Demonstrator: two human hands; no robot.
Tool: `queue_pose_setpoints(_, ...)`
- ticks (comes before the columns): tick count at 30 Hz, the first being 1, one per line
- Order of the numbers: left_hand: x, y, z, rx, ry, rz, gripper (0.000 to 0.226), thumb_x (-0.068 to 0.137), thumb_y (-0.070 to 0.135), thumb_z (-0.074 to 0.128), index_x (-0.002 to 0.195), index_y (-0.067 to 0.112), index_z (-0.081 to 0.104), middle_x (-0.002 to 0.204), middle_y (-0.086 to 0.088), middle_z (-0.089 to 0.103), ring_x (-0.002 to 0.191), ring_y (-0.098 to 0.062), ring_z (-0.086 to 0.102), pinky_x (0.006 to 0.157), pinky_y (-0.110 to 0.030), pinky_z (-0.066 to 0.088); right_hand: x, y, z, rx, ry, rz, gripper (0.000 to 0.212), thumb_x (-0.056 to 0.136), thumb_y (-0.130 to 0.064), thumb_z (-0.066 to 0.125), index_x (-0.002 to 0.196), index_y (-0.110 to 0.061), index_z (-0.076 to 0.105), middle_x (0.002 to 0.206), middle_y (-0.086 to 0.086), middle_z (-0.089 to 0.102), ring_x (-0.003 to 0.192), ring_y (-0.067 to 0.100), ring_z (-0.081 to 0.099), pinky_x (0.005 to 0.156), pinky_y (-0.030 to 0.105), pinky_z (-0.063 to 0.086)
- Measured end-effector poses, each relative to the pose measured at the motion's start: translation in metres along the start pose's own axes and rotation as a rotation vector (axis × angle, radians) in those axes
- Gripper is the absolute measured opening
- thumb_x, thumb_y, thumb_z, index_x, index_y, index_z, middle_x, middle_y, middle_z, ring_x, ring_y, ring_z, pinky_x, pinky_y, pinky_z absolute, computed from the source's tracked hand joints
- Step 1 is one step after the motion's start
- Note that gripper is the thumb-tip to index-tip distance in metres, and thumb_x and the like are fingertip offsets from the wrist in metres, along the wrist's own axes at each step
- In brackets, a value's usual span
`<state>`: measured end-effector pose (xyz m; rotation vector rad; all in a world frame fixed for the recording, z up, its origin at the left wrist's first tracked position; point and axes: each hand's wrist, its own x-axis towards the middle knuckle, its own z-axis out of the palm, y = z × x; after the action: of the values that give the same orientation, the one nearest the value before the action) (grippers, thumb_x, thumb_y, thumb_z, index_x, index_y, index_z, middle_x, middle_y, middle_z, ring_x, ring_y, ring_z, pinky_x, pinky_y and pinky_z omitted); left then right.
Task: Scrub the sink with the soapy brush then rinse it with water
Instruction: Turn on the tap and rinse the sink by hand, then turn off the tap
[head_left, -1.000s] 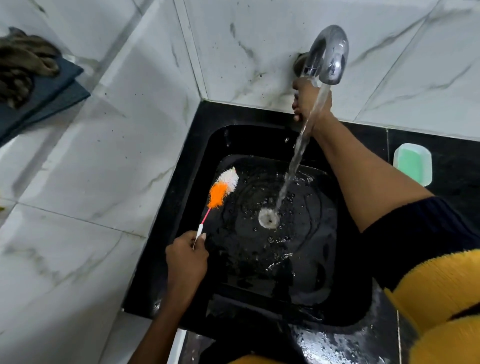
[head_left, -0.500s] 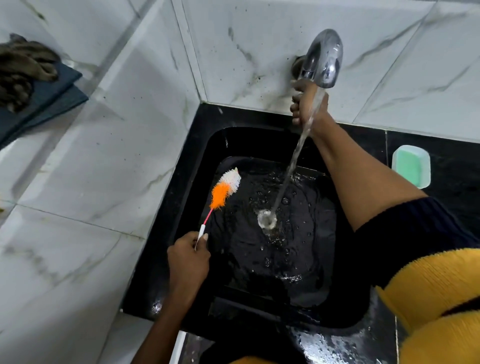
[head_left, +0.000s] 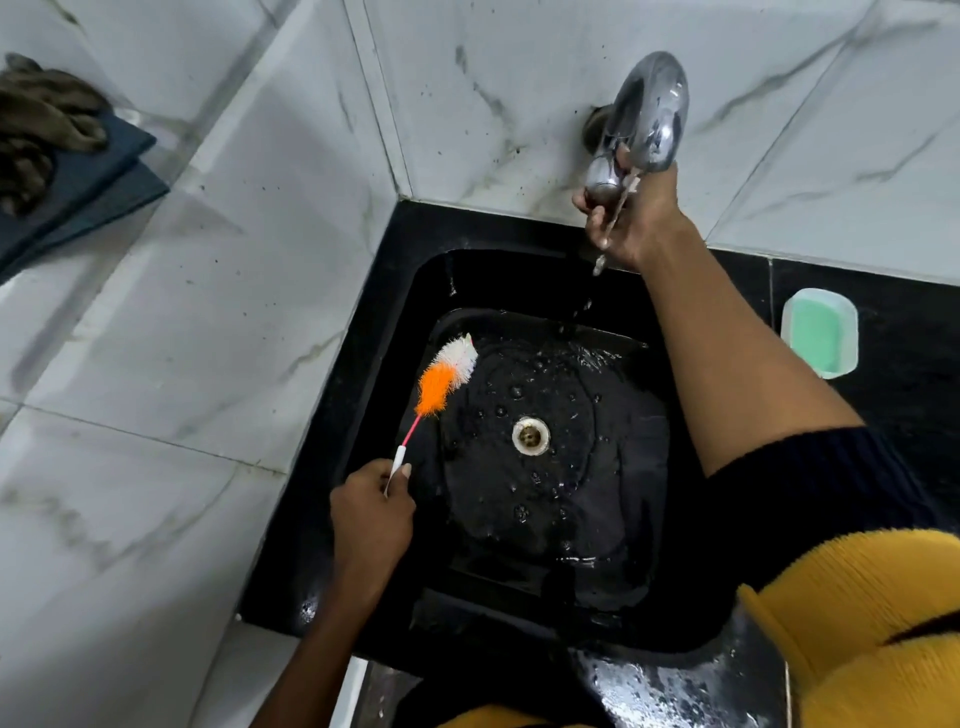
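Note:
A black square sink (head_left: 384, 332) is wet inside, with a round drain (head_left: 530, 436) at its middle. My left hand (head_left: 371, 512) grips the thin white and pink handle of a brush (head_left: 444, 376) whose orange and white bristles rest against the sink's left inner wall. My right hand (head_left: 631, 218) is closed around the knob under the chrome tap (head_left: 652, 109) on the back wall. Only a few drops fall from the spout.
A green soap bar in a clear dish (head_left: 820, 332) sits on the black counter to the right of the sink. White marble tiles (head_left: 208, 270) surround the sink. A dark cloth on a blue mat (head_left: 57, 156) lies at far left.
The steady stream from the tap has thinned to stray drops while my right hand stayed on the knob. The brush and my left hand have barely moved.

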<state>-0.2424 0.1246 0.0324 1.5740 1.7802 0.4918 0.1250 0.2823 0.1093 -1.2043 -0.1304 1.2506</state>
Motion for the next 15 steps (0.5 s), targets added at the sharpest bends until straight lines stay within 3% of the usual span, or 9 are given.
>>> queue_pose_setpoints(2,0.0,0.002,0.002,-0.008,-0.005,-0.001,0.033,0.095,0.02,0.062,0.063,0.013,0.063,0.052,-0.002,0.062,0.051,-0.02,0.061,0.056,-0.031,0.048,0.003,0.001,-0.001,-0.116,-0.004,-0.051,0.026,0.094,-0.033,0.037,0.081,-0.015,0.051,0.067,0.004,0.05,0.06,0.018,0.057,0.046,0.018,0.031)
queue_pose_setpoints(6,0.0,0.006,0.004,0.002,-0.02,0.018,0.034,0.096,0.022,0.061,0.064,0.013,0.063,0.052,-0.002,0.063,0.052,-0.02,0.062,0.06,-0.034,0.052,0.007,0.006,0.001,-0.27,0.035,-0.056,0.037,0.094,-0.04,0.045,0.065,-0.017,0.046,0.057,0.003,0.048,0.044,0.016,0.042,0.046,0.02,0.035)
queue_pose_setpoints(9,0.001,0.006,0.004,-0.003,-0.018,0.014,0.033,0.096,0.022,0.061,0.064,0.013,0.063,0.052,-0.002,0.063,0.053,-0.021,0.062,0.059,-0.034,0.052,0.013,0.009,0.002,-0.157,0.007,-0.005,0.034,0.095,-0.034,0.036,0.068,-0.015,0.042,0.059,0.005,0.044,0.045,0.016,0.037,0.045,0.02,0.03)
queue_pose_setpoints(15,0.001,0.001,0.0,-0.012,-0.019,-0.018,0.03,0.096,0.021,0.061,0.067,0.013,0.065,0.055,-0.005,0.064,0.053,-0.023,0.063,0.057,-0.034,0.05,0.006,0.012,-0.003,0.009,-0.114,0.026,0.039,0.095,-0.039,0.033,0.069,-0.011,0.043,0.059,0.008,0.047,0.046,0.016,0.037,0.043,0.021,0.029)
